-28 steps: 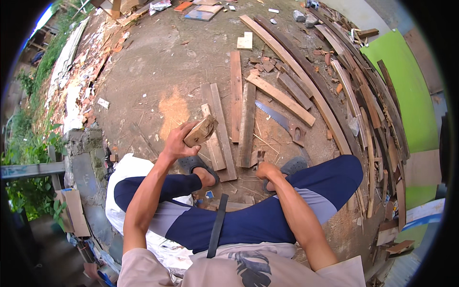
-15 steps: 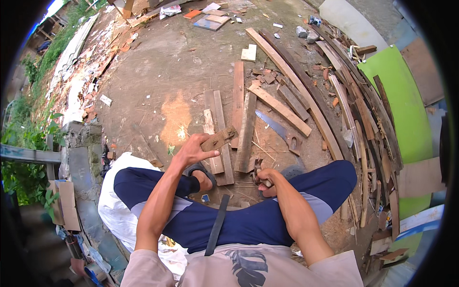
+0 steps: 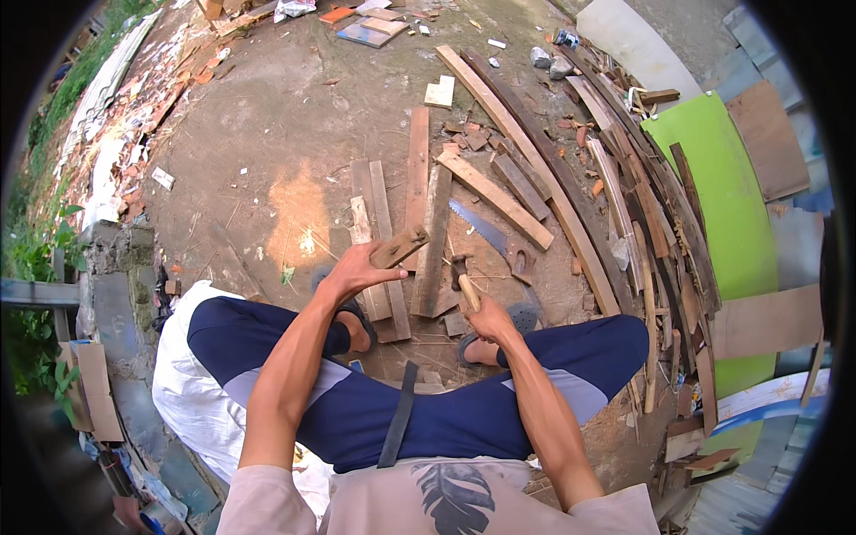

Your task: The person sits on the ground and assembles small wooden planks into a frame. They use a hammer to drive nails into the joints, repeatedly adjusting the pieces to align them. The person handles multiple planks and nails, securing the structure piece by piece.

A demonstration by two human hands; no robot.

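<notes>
Block [image 3: 399, 249] clasped in left grip [image 3: 358, 270], hammer [image 3: 468, 292] in right grip [image 3: 489, 319]; bare ground [image 3: 285, 116] beyond planks [image 3: 416, 169].

On the right I'm seeing a bright green panel [image 3: 727, 205] leaning, with a brown sheet [image 3: 769, 138] standing beside it. Farther off, two grey stones [image 3: 540, 57] are lying near a small can [image 3: 565, 37]. On the left, leafy plants [image 3: 36, 343] are growing past a weathered block wall [image 3: 114, 299], and tan sawdust [image 3: 299, 209] is covering a patch of the dirt ground [image 3: 267, 120].
</notes>
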